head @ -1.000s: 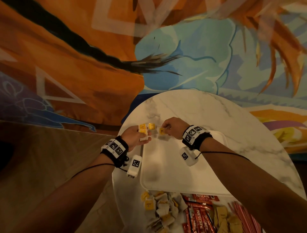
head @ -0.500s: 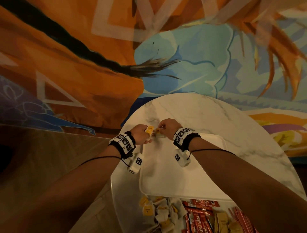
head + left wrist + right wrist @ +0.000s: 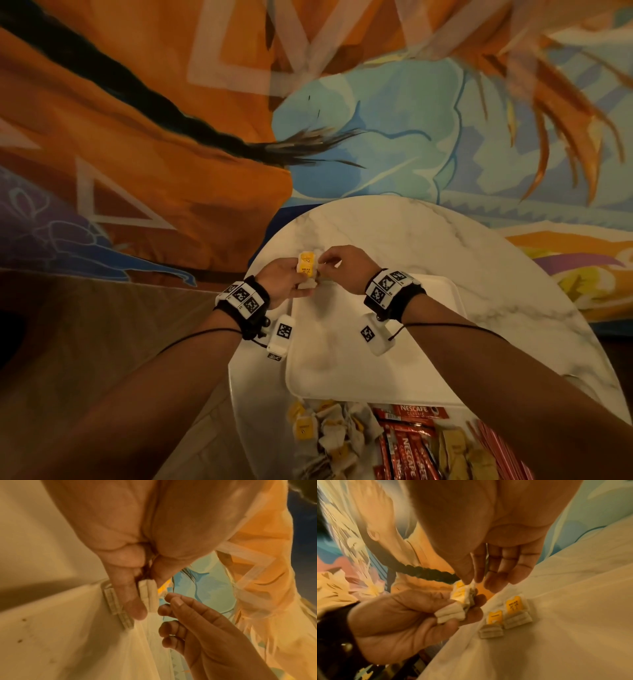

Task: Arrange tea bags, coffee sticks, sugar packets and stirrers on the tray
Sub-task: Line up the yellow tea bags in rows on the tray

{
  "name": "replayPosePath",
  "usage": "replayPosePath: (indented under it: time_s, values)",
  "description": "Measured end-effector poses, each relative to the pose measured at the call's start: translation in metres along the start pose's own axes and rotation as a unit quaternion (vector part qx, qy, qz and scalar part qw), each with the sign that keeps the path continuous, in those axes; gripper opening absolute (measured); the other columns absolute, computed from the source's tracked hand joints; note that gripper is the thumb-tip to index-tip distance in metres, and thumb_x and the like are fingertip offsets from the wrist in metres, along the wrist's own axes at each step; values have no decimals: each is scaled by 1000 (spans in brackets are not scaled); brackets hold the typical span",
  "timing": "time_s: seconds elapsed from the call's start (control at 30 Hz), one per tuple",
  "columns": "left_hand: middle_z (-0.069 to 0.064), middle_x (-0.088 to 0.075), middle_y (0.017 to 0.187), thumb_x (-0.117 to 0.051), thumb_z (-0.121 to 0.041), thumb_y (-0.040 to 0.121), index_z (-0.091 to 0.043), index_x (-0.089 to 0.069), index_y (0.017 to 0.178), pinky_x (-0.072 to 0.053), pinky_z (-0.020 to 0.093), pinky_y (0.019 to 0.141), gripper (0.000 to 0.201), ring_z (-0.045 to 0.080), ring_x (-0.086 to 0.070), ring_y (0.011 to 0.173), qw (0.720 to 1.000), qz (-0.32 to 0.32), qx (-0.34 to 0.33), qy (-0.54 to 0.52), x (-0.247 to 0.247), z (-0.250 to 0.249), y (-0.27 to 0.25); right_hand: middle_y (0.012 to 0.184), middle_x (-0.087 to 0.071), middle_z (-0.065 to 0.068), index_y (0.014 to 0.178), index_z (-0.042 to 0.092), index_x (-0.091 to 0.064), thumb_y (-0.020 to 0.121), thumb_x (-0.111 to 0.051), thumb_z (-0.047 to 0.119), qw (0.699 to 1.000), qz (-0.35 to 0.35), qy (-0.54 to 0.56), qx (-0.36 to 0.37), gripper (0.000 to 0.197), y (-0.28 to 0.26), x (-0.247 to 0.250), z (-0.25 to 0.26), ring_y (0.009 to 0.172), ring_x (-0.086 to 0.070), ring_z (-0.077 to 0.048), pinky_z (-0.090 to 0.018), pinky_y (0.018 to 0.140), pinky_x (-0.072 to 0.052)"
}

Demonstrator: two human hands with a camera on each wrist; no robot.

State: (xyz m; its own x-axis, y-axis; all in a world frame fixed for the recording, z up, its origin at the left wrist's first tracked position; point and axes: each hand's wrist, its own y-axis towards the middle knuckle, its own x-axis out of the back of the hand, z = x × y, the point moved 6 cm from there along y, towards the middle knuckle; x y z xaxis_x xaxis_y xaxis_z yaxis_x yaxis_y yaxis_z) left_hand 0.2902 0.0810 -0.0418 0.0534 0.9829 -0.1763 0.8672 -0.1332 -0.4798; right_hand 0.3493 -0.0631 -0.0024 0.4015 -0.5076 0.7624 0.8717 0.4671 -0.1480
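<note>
Left hand [image 3: 282, 279] grips a small stack of tea bags [image 3: 306, 268] with yellow tags, held over the tray's [image 3: 342, 370] 11 o'clock corner. Right hand [image 3: 342, 269] pinches the top bag of that stack between thumb and forefinger, other fingers loosely spread. Two tea bags [image 3: 505, 616] lie side by side, touching, on the tray just beside the hands. At 6 o'clock on the bench [image 3: 394, 233]: loose tea bags [image 3: 329, 435], coffee sticks [image 3: 407, 442], brown sugar packets [image 3: 459, 452], red stirrers [image 3: 496, 445].
</note>
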Motion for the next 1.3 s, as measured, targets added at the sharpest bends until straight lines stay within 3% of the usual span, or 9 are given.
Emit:
replayPosePath:
  time_s: [0.13, 0.3, 0.43, 0.67, 0.83, 0.93, 1.03, 1.2, 1.3]
  values:
    - [15, -69, 120, -53, 0, 98, -10, -67, 113, -57, 34, 79, 22, 30, -67, 112, 1000, -21, -9, 9, -3, 0, -4, 95, -71, 2, 105, 16, -74, 90, -70, 30, 999, 12, 44, -1, 21, -14, -5, 3, 80, -63, -12, -30, 80, -53]
    - [11, -71, 98, -58, -5, 98, -11, -65, 102, -59, 24, 68, 10, 20, -71, 85, 999, -35, -19, 6, -12, 3, -12, 75, -69, 1, 86, 17, -74, 87, -73, 27, 998, -17, 55, -27, 10, -26, -10, -3, 72, -65, -18, -31, 72, -52]
    - [16, -71, 101, -62, -7, 96, -7, -65, 105, -59, 26, 68, 10, 22, -72, 84, 999, -34, -14, 14, -14, 8, -14, 70, -71, -4, 77, 24, -67, 88, -70, 20, 997, -10, 70, -35, 12, -33, -11, -7, 64, -64, -14, -25, 66, -49]
    - [14, -71, 105, -54, -18, 102, -6, -63, 111, -59, 30, 66, 17, 27, -72, 85, 999, -43, 5, -33, -13, 5, -15, 75, -73, -8, 93, 12, -72, 91, -69, 18, 995, -39, 77, -54, 7, -28, 18, -23, 61, -63, -10, -12, 59, -43]
    - [12, -68, 93, -54, -13, 100, -7, -65, 102, -47, 22, 56, 13, 17, -64, 70, 996, -88, 8, 25, -2, 7, -11, 68, -67, -1, 97, 11, -73, 92, -66, 16, 988, -69, 71, -120, 10, -16, 33, -52, 58, -60, -5, -6, 48, -37]
    - [10, -64, 88, -58, -14, 98, -8, -69, 101, -39, 21, 51, 13, 13, -56, 64, 988, -117, 2, 103, 7, 9, -10, 66, -67, 2, 92, 12, -74, 92, -67, 18, 984, -58, 62, -159, 9, -12, 26, -68, 63, -64, -12, -16, 59, -44]
    - [13, -68, 84, -62, -15, 96, -14, -73, 91, -41, 18, 48, 11, 15, -55, 61, 976, -119, -14, 179, 14, 10, -8, 83, -73, -6, 91, 12, -78, 91, -67, 20, 984, -34, 26, -173, 13, -8, 13, -75, 81, -68, -20, -25, 70, -49]
    - [3, -64, 59, -67, -20, 92, -18, -70, 69, -45, 24, 62, 23, 15, -56, 56, 938, -118, -24, 326, 20, 8, -5, 103, -75, -7, 98, 12, -80, 89, -69, 22, 983, -35, -13, -181, 18, -2, 0, -74, 98, -69, -25, -29, 83, -55]
    - [0, -63, 60, -72, -20, 89, -15, -72, 74, -45, 22, 61, 16, 12, -57, 55, 922, -110, -26, 371, 19, 7, -3, 105, -75, -6, 99, 13, -79, 91, -68, 24, 981, -33, -27, -188, 18, 1, -1, -74, 99, -69, -25, -28, 83, -53]
